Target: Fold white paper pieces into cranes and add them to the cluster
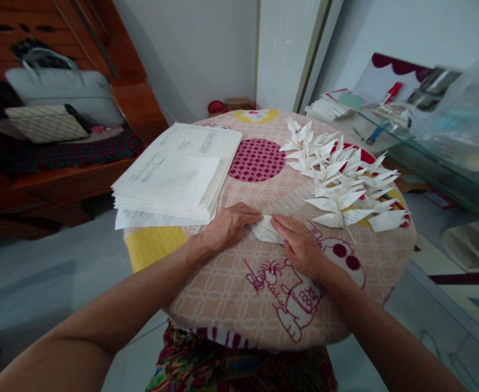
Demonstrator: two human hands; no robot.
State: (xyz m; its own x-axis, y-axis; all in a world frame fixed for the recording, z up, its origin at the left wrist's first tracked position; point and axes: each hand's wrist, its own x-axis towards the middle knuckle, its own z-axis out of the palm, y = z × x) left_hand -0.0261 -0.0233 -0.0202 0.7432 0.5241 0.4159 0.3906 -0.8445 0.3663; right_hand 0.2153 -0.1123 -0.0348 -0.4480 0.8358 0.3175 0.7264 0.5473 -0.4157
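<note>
A small folded piece of printed white paper (265,231) lies on the round, cloth-covered table (223,283) in front of me. My left hand (230,224) pinches its left edge, fingers pressed together. On the opposite side my right hand (300,247) presses the paper's upper right edge with closed fingertips. Just beyond the fingers lies a greyish printed sheet (292,200), flat on the cloth. To the right, several folded white paper cranes (337,201) with pointed tips sit clustered together. A thick stack of printed paper sheets (174,174) rests left of my hands.
Left of the table stands a wooden bench (129,98) holding a grey handbag (66,92) and a quilted pouch (45,122). A glass shelf (431,163) at the right carries papers, a plastic bag (464,109) and small items. A white wall (207,54) rises behind.
</note>
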